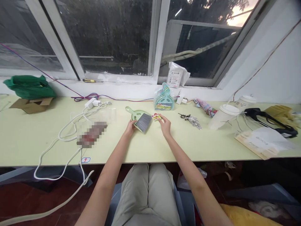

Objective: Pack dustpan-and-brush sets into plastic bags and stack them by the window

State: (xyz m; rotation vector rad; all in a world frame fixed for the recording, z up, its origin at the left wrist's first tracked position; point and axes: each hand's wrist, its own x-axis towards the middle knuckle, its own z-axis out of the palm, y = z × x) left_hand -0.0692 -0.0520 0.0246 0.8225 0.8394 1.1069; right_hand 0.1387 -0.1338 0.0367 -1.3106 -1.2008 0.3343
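My left hand (130,127) is closed on the left edge of a small green dustpan (132,111) with a brush nested in it. The brush's grey bristles (143,122) face up toward me, and the handle points to the back left. Between the thumb and fingers of my right hand (165,125) is a small colourful card (155,117) in yellow, red and white, just right of the bristles. Behind it, a stack of similar dustpan sets (165,94) in clear plastic leans near the wall, with a yellow label at its front.
Keys (191,120) and a folded umbrella-like bundle (205,107) lie to the right, before a white cup (224,116) and a black strap (270,121). On the left are white cables (60,135), a blurred-out object (91,135) and a cardboard box (31,105).
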